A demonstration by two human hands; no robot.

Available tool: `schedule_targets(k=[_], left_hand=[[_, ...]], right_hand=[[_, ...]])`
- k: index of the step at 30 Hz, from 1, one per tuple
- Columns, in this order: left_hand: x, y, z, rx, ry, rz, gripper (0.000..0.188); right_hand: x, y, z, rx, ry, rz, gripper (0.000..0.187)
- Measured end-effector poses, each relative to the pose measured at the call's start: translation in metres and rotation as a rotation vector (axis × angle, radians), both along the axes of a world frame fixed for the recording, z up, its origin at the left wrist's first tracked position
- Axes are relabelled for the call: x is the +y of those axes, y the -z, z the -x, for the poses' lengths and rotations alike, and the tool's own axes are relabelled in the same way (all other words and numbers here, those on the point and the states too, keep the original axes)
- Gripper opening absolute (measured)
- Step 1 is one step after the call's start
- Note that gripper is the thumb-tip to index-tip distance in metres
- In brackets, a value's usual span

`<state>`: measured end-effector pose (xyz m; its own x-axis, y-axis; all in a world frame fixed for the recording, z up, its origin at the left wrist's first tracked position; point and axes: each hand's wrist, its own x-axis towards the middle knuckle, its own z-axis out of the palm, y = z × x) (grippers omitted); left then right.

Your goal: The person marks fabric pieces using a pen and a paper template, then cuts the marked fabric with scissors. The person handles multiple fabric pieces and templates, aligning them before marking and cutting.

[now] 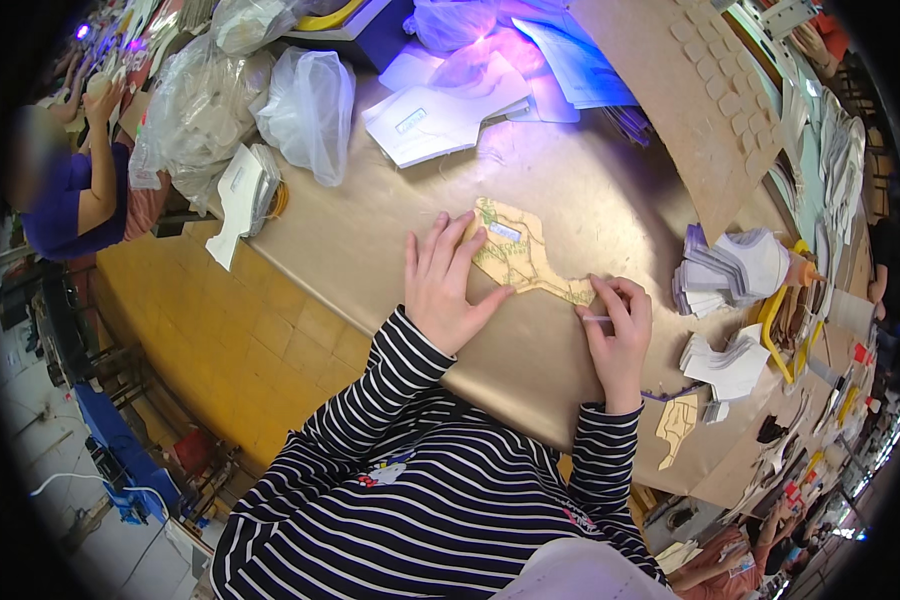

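Note:
A pale yellow cut pattern piece point(518, 252) with dark drawn lines, green print and a small label lies flat on the tan tabletop in front of me. My left hand point(448, 285) rests at its left side, fingers spread and fingertips on its edge. At the narrow right end of the piece is my right hand point(622, 325), fingers bent and drawn together. A thin pale pen-like stick point(597, 318) shows between its thumb and fingers. The fingers hide most of this stick, and its tip cannot be made out.
Stacks of white cut pieces point(440, 115) lie at the back, with more stacks point(732, 270) at the right. Plastic bags point(305, 110) sit at the back left. A large brown sheet point(685, 110) reaches over the far right. Another yellow piece point(676, 430) lies near my right forearm. A person point(75, 200) works at left.

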<state>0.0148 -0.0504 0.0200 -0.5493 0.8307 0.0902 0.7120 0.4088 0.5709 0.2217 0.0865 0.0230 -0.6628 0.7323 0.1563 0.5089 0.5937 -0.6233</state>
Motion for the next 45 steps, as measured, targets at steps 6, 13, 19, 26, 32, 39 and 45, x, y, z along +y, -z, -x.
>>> schedule_targets(k=[6,13,19,26,32,39,45], left_hand=[[-0.001,0.003,-0.002,-0.014,-0.010,0.034,0.070],[0.000,0.003,-0.003,0.002,-0.010,0.056,0.066],[0.000,0.001,-0.002,0.053,0.037,0.078,0.058],[0.004,-0.001,-0.007,0.084,0.009,0.063,0.062],[0.007,0.003,-0.013,0.100,-0.025,0.044,0.061],[0.007,0.001,-0.013,0.103,-0.019,0.066,0.063],[0.007,0.001,-0.014,0.109,-0.024,0.080,0.063]], right_hand=[[0.000,-0.004,0.002,-0.013,0.018,0.041,0.041],[0.003,-0.010,0.002,0.011,0.006,0.102,0.041],[0.006,-0.011,0.001,0.028,-0.003,0.147,0.041],[0.004,-0.003,-0.001,0.034,-0.012,0.047,0.042],[0.003,0.003,-0.003,0.032,-0.007,-0.022,0.042],[0.003,0.006,-0.003,0.037,-0.007,-0.058,0.042],[0.003,0.007,-0.003,0.043,0.000,-0.021,0.041]])
